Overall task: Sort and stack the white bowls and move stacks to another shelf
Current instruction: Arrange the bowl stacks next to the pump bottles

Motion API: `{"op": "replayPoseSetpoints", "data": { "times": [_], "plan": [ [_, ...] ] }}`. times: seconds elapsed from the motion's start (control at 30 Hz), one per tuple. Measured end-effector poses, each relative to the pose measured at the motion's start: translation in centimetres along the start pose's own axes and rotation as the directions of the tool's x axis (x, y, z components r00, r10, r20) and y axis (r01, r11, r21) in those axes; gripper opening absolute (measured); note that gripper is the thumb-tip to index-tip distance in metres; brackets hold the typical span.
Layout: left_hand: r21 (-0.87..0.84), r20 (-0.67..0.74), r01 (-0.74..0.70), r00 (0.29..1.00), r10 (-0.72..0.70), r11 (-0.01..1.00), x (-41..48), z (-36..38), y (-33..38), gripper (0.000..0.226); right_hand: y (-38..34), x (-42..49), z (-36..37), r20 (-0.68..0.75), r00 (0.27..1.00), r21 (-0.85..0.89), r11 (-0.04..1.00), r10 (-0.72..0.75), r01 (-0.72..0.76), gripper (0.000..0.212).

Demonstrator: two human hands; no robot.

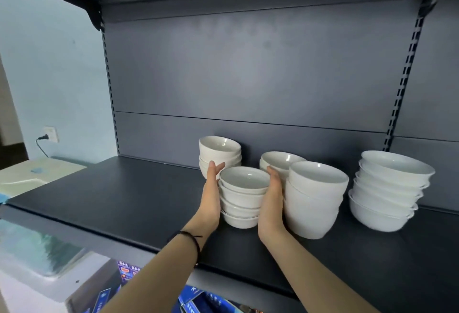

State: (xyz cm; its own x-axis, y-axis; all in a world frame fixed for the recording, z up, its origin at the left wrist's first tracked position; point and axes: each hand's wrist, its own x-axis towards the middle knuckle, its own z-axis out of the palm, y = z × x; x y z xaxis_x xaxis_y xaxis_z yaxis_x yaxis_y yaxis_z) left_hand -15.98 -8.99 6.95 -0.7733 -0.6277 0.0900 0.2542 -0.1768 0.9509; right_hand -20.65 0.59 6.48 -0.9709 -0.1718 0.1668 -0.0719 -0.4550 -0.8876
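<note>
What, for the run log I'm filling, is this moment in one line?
left hand: presses left side of front bowl stack | right hand: presses its right side | fingers: straight

Both bare forearms reach forward and upward, hands held parallel.
The left hand (211, 193) and right hand (272, 203) stand on edge, palms facing each other, fingers straight and close together; the right thumb seems tucked out of sight.
</note>
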Motion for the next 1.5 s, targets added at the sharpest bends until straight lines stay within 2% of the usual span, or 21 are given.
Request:
{"op": "replayPoseSetpoints", "data": {
  "times": [0.17,0.33,0.53,0.7,0.9,1.07,1.17,1.3,1.4,1.5],
  "plan": [
    [-0.025,0.039,-0.042,0.998,0.043,0.999,0.6,0.3,-1.2,0.06,0.6,0.3,0.5,-0.008,1.0,-0.002,1.0,0.019,-0.019,0.054],
    [-0.028,0.018,-0.111,0.994,0.112,0.993,0.4,0.1,-2.1,0.045,1.2,0.0,0.3,0.002,1.0,-0.027,1.0,-0.01,0.01,0.058],
    [-0.043,0.008,-0.143,0.99,0.144,0.989,0.1,0.1,-2.0,0.059,1.2,-0.1,0.5,-0.028,1.0,-0.029,1.0,0.003,-0.004,0.051],
    [-0.071,0.013,-0.125,0.992,0.126,0.99,0.4,-0.2,-2.3,0.062,1.2,-0.4,0.8,-0.056,0.998,-0.025,0.999,0.033,-0.034,0.042],
    [-0.124,0.001,-0.071,0.997,0.072,0.99,-0.1,0.0,-1.7,0.045,1.3,-0.6,1.0,-0.111,0.994,-0.096,0.995,0.022,-0.033,0.044],
    [-0.268,-0.011,-0.002,1.0,-0.001,0.964,-1.6,-0.7,-0.4,0.036,-0.5,-3.3,2.1,-0.102,0.989,-0.156,0.984,-0.107,0.09,0.044],
    [-0.296,0.058,0.022,0.998,-0.004,0.955,-3.0,-0.7,0.4,0.036,-1.0,-4.6,1.8,-0.119,0.983,-0.14,0.982,-0.142,0.125,0.042],
    [-0.234,0.169,0.018,0.985,0.023,0.972,-5.1,-0.4,2.7,0.046,-2.4,-6.3,1.5,-0.198,0.972,-0.075,0.991,-0.126,0.113,0.043],
    [-0.235,0.247,0.005,0.967,0.055,0.972,-6.2,0.4,3.8,0.035,-3.8,-7.4,0.8,-0.268,0.951,-0.093,0.986,-0.156,0.136,0.035],
    [-0.243,0.314,0.038,0.949,0.042,0.969,-7.4,1.5,4.0,0.05,-5.0,-8.5,-0.3,-0.316,0.93,-0.138,0.979,-0.186,0.149,0.042]
  ]
}}
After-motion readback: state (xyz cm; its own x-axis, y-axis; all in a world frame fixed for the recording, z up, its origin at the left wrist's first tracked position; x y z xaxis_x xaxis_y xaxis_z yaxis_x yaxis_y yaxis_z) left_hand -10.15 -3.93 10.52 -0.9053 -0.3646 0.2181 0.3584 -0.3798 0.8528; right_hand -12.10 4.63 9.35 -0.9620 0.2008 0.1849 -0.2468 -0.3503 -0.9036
